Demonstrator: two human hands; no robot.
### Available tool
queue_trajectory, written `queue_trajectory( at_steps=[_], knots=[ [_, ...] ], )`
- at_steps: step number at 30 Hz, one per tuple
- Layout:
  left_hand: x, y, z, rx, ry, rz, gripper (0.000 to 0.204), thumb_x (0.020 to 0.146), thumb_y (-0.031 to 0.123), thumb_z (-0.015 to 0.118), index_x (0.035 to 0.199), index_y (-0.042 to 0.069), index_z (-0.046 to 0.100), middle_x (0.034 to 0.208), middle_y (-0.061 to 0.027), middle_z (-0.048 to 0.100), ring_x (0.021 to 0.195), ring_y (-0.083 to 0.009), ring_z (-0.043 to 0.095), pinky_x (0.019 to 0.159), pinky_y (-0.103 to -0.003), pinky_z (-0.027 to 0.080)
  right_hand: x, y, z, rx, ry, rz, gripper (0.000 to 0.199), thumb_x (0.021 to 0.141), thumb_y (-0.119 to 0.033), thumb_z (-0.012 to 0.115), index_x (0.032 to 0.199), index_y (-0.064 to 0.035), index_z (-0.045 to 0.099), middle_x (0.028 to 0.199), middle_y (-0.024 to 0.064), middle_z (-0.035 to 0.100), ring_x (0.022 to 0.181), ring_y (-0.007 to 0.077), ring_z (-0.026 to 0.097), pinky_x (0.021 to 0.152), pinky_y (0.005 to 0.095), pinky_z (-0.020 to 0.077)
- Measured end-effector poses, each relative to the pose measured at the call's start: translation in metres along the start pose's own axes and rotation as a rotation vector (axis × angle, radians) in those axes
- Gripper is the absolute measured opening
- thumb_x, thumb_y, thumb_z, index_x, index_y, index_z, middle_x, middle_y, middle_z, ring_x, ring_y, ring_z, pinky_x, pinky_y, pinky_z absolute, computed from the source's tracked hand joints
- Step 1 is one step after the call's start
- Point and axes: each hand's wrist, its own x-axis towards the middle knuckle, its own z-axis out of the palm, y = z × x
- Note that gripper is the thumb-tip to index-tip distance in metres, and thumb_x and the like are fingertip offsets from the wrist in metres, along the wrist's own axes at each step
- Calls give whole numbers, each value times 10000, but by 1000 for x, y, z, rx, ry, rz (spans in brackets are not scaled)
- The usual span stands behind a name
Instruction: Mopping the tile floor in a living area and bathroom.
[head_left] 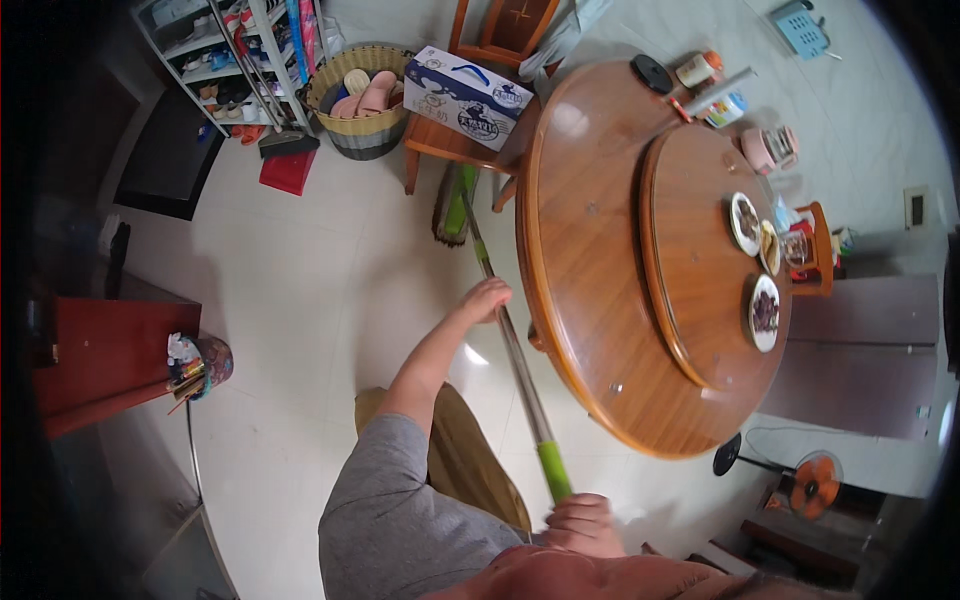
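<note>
A flat mop [521, 372] with a metal pole and green grip slants across the middle of the view. Its green head [455, 207] rests on the floor, partly beneath a wooden chair [440, 140]. My left hand [486, 300] is closed around the upper part of the pole in the picture, nearer the mop head. Close to my body, my right hand [582, 526] wraps the pole's end by the green grip. Just right of the pole stands a round wooden table [590, 270] with a raised turntable, which holds plates of food [764, 313].
On the chair sits a blue-and-white box [467, 97]. A wicker basket [368, 135] with pink slippers, a red dustpan [288, 172] and a shoe rack [215, 70] are at far left. A red cabinet [110, 355] stands left; an orange-bladed fan [816, 484] is at lower right.
</note>
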Motion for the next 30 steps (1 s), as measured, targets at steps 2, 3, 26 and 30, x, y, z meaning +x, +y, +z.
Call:
queue_trajectory(
  at_steps=[2, 3, 26, 30],
  knots=[
    [7, -62, -3, 98, 35, -123, 224, 568, -15, 602, 669, 72, 422, 716, -101, 506, 813, -290, 533, 670, -373, 409, 19, 52, 20, -60, -92, -82, 65, 682, -112, 614, 730, -68, 605, 655, 38, 568, 606, 166, 579, 625, 279, 509],
    [4, -89, -8, 107, 45, -131, 224, 568, -15, 602, 669, 72, 422, 716, -101, 506, 813, -290, 533, 670, -373, 409, 23, 78, 36, -75, -107, -141, 71, 670, -103, 607, 731, -67, 599, 664, 35, 564, 622, 165, 579, 635, 284, 512],
    [-40, 143, -111, 99, 357, -390, 162, 562, 145, 590, 528, 98, 439, 558, -91, 493, 565, -301, 517, 516, -409, 398, 176, -46, -119, 304, 236, -379, 131, 778, -56, 527, 895, -115, 535, 465, -61, 539, 351, 31, 498, 371, 162, 356],
    [-131, 192, -146, 149, 448, -609, 185, 571, 169, 610, 535, 85, 449, 554, -99, 491, 569, -312, 517, 517, -414, 396, 205, -73, -77, 600, 205, -386, 87, 795, -23, 510, 780, -107, 496, 438, -13, 534, 337, 79, 514, 342, 176, 410]
  ],
)
